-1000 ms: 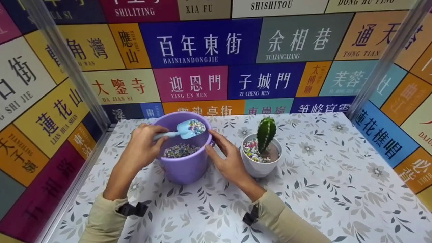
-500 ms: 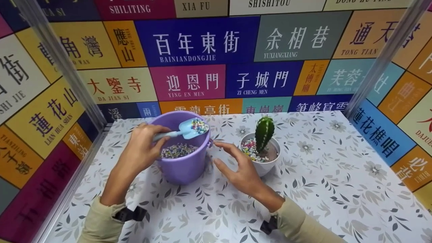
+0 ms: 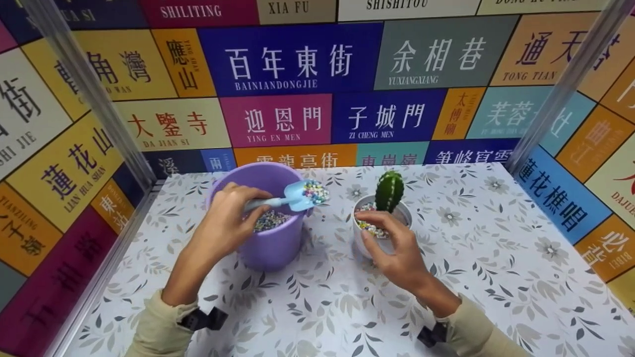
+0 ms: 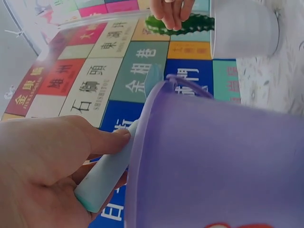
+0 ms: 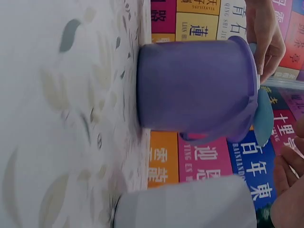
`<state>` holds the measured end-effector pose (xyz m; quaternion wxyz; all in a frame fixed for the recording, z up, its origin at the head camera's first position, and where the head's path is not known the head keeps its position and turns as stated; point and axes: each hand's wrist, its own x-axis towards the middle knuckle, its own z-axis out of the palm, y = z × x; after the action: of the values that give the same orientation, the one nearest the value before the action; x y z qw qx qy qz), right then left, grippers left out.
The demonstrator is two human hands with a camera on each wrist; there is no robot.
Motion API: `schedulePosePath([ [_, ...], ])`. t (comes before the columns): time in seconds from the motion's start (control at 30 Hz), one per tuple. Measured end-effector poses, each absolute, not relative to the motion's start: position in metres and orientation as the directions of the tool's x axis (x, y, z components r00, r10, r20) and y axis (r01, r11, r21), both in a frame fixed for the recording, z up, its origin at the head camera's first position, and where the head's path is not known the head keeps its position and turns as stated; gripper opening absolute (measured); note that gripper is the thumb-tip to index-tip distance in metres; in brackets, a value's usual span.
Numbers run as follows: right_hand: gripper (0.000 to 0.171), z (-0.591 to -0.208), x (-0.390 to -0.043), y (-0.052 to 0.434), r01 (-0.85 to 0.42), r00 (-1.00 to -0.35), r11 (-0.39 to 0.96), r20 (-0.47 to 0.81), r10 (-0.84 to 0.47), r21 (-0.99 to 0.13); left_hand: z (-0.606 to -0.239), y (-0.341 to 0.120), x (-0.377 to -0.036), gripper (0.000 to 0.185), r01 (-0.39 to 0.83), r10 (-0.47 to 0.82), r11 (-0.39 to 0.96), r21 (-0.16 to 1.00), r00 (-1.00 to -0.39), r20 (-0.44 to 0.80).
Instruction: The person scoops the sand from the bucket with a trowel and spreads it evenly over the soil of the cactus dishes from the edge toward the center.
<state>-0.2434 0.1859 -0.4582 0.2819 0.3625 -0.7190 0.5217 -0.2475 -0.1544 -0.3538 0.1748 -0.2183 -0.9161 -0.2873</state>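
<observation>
head view: the left hand (image 3: 225,218) grasps the handle of a pale blue plastic scoop (image 3: 293,197), thumb against fingers. blade heaped with small multicoloured beads (image 3: 315,191); carried roughly level, presumably so none roll off. it lies across the right side of a tall round lilac plastic bucket (image 3: 273,248), loaded end out past the rim. bucket upright, left of centre, on a white tabletop with a grey leaf print (image 3: 486,277); inside, a bed of similar beads (image 3: 270,221), well below the rim. to its right, apart, a small round white pot (image 3: 359,243): upright green ribbed cactus (image 3: 389,191) with pale spines, loose mixed beads (image 3: 374,230) around its foot. the right hand (image 3: 394,248) grasps nothing, fingers loosely bent, at the pot's near side; probably there to steady or shield. contact cannot be told.

left wrist view: scoop handle held between thumb and fingers, its butt end toward the palm, likely for control of the tilt. bucket wall hides part of the scoop and all the contents. right fingers show beside the cactus, above the pot's rim.

right wrist view: blade beyond the bucket's rim. pot's plain wall nearest; its beads out of sight.
</observation>
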Motion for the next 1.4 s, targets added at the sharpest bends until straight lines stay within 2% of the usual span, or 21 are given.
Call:
schedulePosePath([
  [0.2,0.035,-0.470,-0.250,0.211,-0.857,-0.513,0.127,0.847,-0.140,-0.499,-0.356,-0.139,-0.249,0.020,0.523,0.324,0.721,0.454,-0.834,0.446],
  [0.37,0.025,-0.478,-0.261,0.234,-0.870,-0.479,0.164,0.875,-0.063,-0.465,-0.357,-0.128,-0.250,0.020,0.548,0.358,0.707,0.447,-0.822,0.443],
  [0.43,0.025,-0.479,-0.266,0.245,-0.850,-0.503,0.209,0.863,-0.053,-0.483,-0.356,-0.123,-0.251,0.019,0.560,0.374,0.702,0.441,-0.816,0.441],
  [0.53,0.033,-0.481,-0.273,0.258,-0.780,-0.596,0.292,0.800,-0.075,-0.554,-0.355,-0.117,-0.253,0.019,0.573,0.394,0.695,0.435,-0.809,0.437],
  [0.67,0.056,-0.487,-0.279,0.271,-0.660,-0.742,0.347,0.649,-0.165,-0.666,-0.355,-0.109,-0.253,0.019,0.584,0.411,0.686,0.435,-0.804,0.430],
  [0.8,0.077,-0.493,-0.284,0.277,-0.579,-0.816,0.346,0.521,-0.252,-0.738,-0.356,-0.102,-0.254,0.018,0.587,0.420,0.682,0.437,-0.803,0.423],
  [1.1,0.102,-0.497,-0.282,0.283,-0.443,-0.885,0.393,0.323,-0.336,-0.806,-0.357,-0.091,-0.253,0.018,0.614,0.448,0.670,0.417,-0.782,0.433],
  [1.2,0.106,-0.496,-0.280,0.283,-0.427,-0.891,0.412,0.299,-0.341,-0.805,-0.357,-0.089,-0.252,0.018,0.622,0.458,0.673,0.401,-0.776,0.434],
  [1.4,0.108,-0.496,-0.280,0.282,-0.422,-0.899,0.440,0.302,-0.318,-0.793,-0.357,-0.084,-0.251,0.020,0.591,0.459,0.709,0.385,-0.801,0.384],
])
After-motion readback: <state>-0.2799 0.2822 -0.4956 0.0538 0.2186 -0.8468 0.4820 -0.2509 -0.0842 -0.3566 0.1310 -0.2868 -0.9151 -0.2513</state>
